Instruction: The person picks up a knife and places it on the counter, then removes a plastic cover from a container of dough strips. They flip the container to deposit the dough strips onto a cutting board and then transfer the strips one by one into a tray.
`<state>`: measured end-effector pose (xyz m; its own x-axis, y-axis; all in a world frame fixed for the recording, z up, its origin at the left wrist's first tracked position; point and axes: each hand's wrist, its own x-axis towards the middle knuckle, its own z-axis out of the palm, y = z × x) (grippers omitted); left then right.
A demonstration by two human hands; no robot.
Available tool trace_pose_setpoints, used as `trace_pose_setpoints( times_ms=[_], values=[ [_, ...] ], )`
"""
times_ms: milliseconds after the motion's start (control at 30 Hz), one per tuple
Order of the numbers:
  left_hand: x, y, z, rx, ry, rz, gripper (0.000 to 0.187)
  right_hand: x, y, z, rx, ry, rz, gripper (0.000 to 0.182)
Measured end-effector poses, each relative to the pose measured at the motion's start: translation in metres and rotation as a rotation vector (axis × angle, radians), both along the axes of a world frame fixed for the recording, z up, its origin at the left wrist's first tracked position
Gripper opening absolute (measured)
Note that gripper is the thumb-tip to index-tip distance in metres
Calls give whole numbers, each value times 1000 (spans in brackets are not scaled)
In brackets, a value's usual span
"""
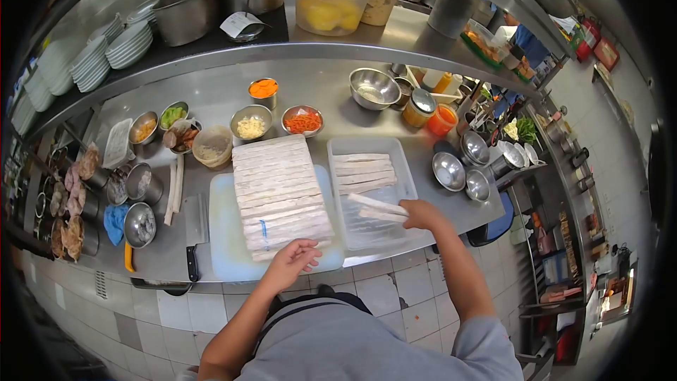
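Observation:
A stack of pale wrapper sheets (278,194) lies on a white cutting board (223,240). My left hand (291,261) rests on the near edge of that stack, fingers apart. To its right my right hand (421,214) grips two pale rolled sticks (376,209) and holds them over a clear plastic tray (405,169). Several more rolled sticks (363,171) lie in a row in the far half of that tray.
A cleaver (194,233) lies left of the board. Small steel bowls of fillings (251,125) line the back of the steel counter (324,92), with shredded carrot (303,121). Empty steel bowls (448,171) stand right of the tray. Plates and pots fill the shelf above.

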<state>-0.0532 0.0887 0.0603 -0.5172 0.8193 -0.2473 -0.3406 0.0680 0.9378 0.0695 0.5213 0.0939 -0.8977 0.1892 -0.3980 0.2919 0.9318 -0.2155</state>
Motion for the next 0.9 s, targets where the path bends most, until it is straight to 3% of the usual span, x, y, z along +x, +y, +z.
trace_pose_setpoints(
  times_ms=[67, 133, 267, 333, 467, 533, 667, 733, 900],
  values=[
    [0, 0, 0, 4, 16, 4, 33, -27, 6, -34, 25, -34, 55, 57],
    [2, -1, 4, 11, 31, 0, 31, -40, 0, -62, 287, 471, 67, 57],
    [-1, -24, 3, -14, 30, 152, 32, -50, -1, -77, 401, 630, 36, 58],
    [-2, -40, -6, -15, 5, 223, 32, -48, -1, -77, 272, 178, -49, 56],
    [3, -63, -15, -82, -29, 364, 31, -56, 28, -85, 4, 74, -1, 54],
    [4, -67, -13, -88, -25, 383, 30, -67, 38, -62, -136, -311, 175, 53],
    [4, -67, -12, -84, -35, 402, 30, -77, 49, -42, -188, -427, 170, 55],
    [4, -65, -13, -81, -24, 399, 30, -75, 56, -43, -160, -139, 207, 56],
    [6, -55, -14, -82, -21, 375, 30, -71, 52, -69, -124, 215, 31, 52]
  ],
)
